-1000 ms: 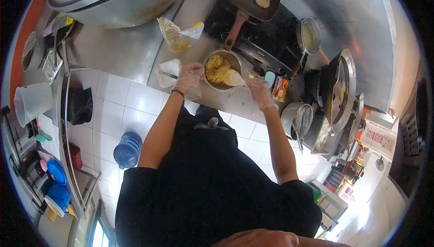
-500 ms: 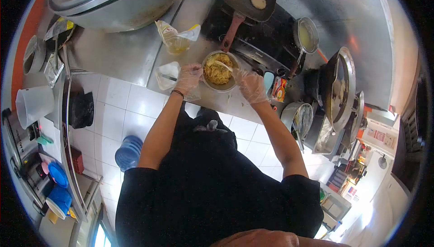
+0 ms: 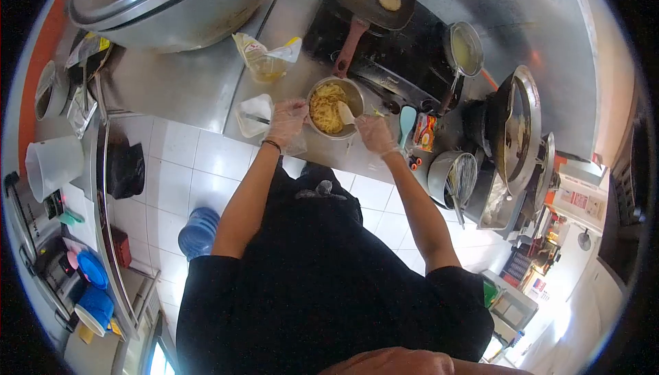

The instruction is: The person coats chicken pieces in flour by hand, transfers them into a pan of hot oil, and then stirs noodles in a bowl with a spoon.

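A round metal bowl [image 3: 352,90] holds a yellow-brown mash [image 3: 328,108] on the steel counter. My right hand [image 3: 375,133], in a clear plastic glove, is closed around a pale spatula [image 3: 346,113] whose head rests in the mash. At the bowl's left rim is my left hand [image 3: 288,119], gloved too, with its fingers pinched on the rim. Left of that hand lies a white tray [image 3: 255,115]. An opened plastic bag [image 3: 266,59] with something yellowish stands behind. A turquoise utensil [image 3: 407,122] and a red packet [image 3: 424,133] lie right of my right hand.
Behind the bowl, a square pan [image 3: 376,4] with two pale round patties sits on the black stove [image 3: 384,55]. A small pan of liquid [image 3: 466,51] is to its right, with a wok [image 3: 519,134] beyond. A huge pot [image 3: 178,14] stands back left; a whisk sits in a pot [image 3: 451,179].
My right hand has moved slightly down and left, and the spatula head has shifted to the right side of the mash. The turquoise utensil is now less covered. My left hand stays at the rim.
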A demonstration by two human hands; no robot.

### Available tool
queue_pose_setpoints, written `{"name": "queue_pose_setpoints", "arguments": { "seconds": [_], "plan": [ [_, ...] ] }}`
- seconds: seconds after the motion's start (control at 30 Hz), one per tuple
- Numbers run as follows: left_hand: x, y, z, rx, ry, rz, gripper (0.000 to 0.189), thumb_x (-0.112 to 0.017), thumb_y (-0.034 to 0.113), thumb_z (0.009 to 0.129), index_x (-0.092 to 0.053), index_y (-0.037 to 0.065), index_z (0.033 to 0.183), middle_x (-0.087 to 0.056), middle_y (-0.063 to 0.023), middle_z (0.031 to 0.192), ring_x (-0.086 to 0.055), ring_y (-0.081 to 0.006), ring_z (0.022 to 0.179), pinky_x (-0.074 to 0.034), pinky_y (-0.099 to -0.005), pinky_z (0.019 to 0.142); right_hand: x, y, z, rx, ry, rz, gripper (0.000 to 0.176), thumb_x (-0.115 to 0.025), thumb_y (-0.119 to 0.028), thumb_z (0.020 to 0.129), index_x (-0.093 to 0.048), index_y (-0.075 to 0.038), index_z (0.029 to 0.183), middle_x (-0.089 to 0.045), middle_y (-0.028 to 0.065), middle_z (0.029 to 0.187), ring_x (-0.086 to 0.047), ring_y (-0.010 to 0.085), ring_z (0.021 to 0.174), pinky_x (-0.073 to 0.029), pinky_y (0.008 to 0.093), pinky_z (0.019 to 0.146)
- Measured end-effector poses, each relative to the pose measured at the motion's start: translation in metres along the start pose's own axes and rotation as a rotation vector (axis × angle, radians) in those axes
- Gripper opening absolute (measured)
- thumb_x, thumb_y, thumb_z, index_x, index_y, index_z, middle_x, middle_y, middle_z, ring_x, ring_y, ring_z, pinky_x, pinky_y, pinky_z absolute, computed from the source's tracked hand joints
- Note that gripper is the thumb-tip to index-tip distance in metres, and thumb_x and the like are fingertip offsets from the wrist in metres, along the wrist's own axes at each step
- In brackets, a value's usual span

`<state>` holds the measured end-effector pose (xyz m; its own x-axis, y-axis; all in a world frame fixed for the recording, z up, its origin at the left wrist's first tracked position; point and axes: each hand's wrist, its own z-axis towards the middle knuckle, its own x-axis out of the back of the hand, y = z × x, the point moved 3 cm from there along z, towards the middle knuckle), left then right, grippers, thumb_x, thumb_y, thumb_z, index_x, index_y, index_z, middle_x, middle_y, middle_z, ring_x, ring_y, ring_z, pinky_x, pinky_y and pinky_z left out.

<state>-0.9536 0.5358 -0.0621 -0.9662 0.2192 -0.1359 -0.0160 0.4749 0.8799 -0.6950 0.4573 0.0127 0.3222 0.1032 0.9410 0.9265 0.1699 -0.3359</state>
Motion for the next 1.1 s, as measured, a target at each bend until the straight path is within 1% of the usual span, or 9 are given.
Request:
{"name": "queue_pose_setpoints", "arguments": {
  "seconds": [0.03, 0.23, 0.3, 0.43, 0.53, 0.63, 0.77, 0.93, 1.1],
  "plan": [
    [0.0, -0.004, 0.003, -0.003, -0.017, -0.021, 0.018, -0.071, 0.012, 0.093, -0.069, -0.001, 0.105, -0.071, -0.0072, 0.09, -0.068, -0.0131, 0.081, -0.057, -0.0272, 0.067, -0.008, 0.009, 0.002, 0.098, -0.082, -0.004, 0.021, -0.055, -0.021, 0.098, -0.072, -0.01, 0.095, -0.071, 0.0151, 0.09, -0.068, 0.0371, 0.082, -0.056, 0.0469, 0.074],
    [0.004, 0.002, 0.0, -0.011, -0.072, -0.018, 0.017, -0.071, 0.012, 0.093, -0.07, -0.002, 0.102, -0.071, -0.0059, 0.09, -0.068, -0.0119, 0.082, -0.056, -0.0267, 0.071, 0.051, -0.047, 0.026, -0.173, -0.115, 0.12, 0.037, -0.05, -0.036, 0.101, -0.07, -0.005, 0.096, -0.071, 0.0212, 0.091, -0.068, 0.039, 0.082, -0.056, 0.0485, 0.074],
    [0.003, 0.011, -0.003, -0.011, -0.07, 0.055, 0.016, -0.071, 0.012, 0.093, -0.07, -0.002, 0.101, -0.071, -0.0049, 0.09, -0.067, -0.0116, 0.08, -0.056, -0.0271, 0.072, 0.053, -0.063, 0.033, -0.327, -0.255, -0.082, 0.04, -0.049, -0.037, 0.102, -0.072, -0.005, 0.097, -0.071, 0.0228, 0.091, -0.069, 0.0382, 0.086, -0.054, 0.048, 0.077],
    [0.0, 0.009, -0.003, -0.047, -0.089, -0.007, 0.014, -0.066, 0.008, 0.093, -0.069, -0.004, 0.098, -0.067, -0.0055, 0.082, -0.063, -0.0103, 0.068, -0.056, -0.0265, 0.063, 0.055, -0.076, 0.044, -0.445, -0.285, -0.026, 0.046, -0.043, -0.043, 0.102, -0.071, -0.007, 0.095, -0.071, 0.0229, 0.088, -0.07, 0.0409, 0.08, -0.056, 0.05, 0.077],
    [-0.002, 0.009, 0.001, -0.077, -0.053, -0.063, 0.015, -0.065, 0.009, 0.093, -0.069, -0.005, 0.096, -0.067, -0.0048, 0.078, -0.063, -0.0102, 0.067, -0.057, -0.0268, 0.064, 0.042, -0.07, 0.033, -0.353, -0.222, 0.074, 0.039, -0.049, -0.037, 0.101, -0.07, -0.007, 0.09, -0.07, 0.0203, 0.078, -0.07, 0.0398, 0.07, -0.057, 0.0495, 0.066],
    [-0.001, 0.014, -0.01, -0.057, -0.044, -0.027, 0.015, -0.065, 0.009, 0.094, -0.069, -0.005, 0.094, -0.067, -0.0041, 0.077, -0.064, -0.0102, 0.067, -0.058, -0.0274, 0.065, 0.059, -0.051, 0.052, -0.226, -0.521, -0.208, 0.055, -0.038, -0.049, 0.102, -0.072, -0.005, 0.098, -0.069, 0.0276, 0.087, -0.069, 0.046, 0.08, -0.055, 0.052, 0.08],
    [-0.01, 0.016, -0.009, -0.061, -0.067, 0.003, 0.015, -0.064, 0.009, 0.094, -0.07, -0.004, 0.094, -0.068, -0.0045, 0.079, -0.066, -0.0101, 0.069, -0.058, -0.0278, 0.066, 0.011, -0.031, 0.045, -0.306, -0.301, -0.126, 0.04, -0.047, -0.037, 0.1, -0.072, -0.006, 0.096, -0.07, 0.0257, 0.084, -0.071, 0.041, 0.077, -0.058, 0.0498, 0.073],
    [-0.009, 0.004, -0.01, -0.049, -0.056, -0.055, 0.018, -0.065, 0.013, 0.094, -0.069, -0.004, 0.097, -0.07, -0.0054, 0.082, -0.067, -0.0109, 0.07, -0.057, -0.0268, 0.066, 0.056, -0.05, 0.054, -0.188, -0.357, -0.325, 0.023, -0.054, -0.019, 0.096, -0.07, -0.006, 0.087, -0.072, 0.0196, 0.082, -0.072, 0.0335, 0.07, -0.059, 0.0427, 0.063],
    [-0.009, 0.005, -0.006, 0.048, -0.087, 0.046, 0.027, -0.068, 0.021, 0.096, -0.069, -0.004, 0.107, -0.072, -0.0065, 0.084, -0.068, -0.0123, 0.074, -0.055, -0.0258, 0.067, 0.027, -0.051, 0.042, 0.075, -0.273, -0.307, 0.021, -0.055, -0.019, 0.094, -0.068, -0.004, 0.086, -0.072, 0.0177, 0.081, -0.073, 0.0359, 0.073, -0.059, 0.0459, 0.065]
  ]
}}
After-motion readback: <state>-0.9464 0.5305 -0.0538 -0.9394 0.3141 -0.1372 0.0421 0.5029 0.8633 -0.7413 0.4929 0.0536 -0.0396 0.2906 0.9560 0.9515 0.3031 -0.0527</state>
